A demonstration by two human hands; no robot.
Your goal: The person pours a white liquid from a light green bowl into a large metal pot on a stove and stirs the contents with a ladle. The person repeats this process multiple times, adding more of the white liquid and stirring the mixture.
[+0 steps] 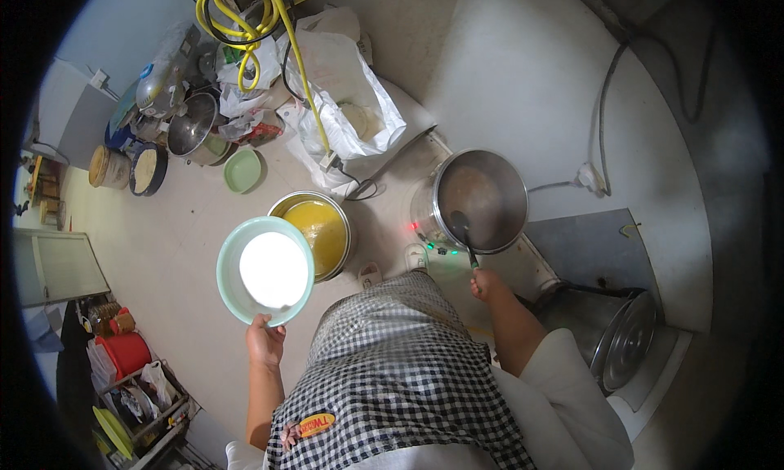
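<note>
My left hand [266,338] grips the near rim of a pale green basin [226,274] that holds a bright white substance [274,270]; glare hides its texture. The basin overlaps a metal pot [350,240] of yellow liquid [317,231] from my view. My right hand [484,284] is closed around the handle of a dark ladle or spatula [470,249]. Its head dips into brownish liquid [468,191] inside a tall stainless steel pot [437,194]. Red and green indicator lights glow low on that pot's near side, and haze hangs over the liquid.
A yellow cable [306,90] hangs down to a power strip [329,162] beside a white plastic bag [383,136]. On the floor are a small green basin [242,171] and a metal bowl [193,124]. A large lidded metal pot [582,323] lies right; a loaded rack [153,415] stands left.
</note>
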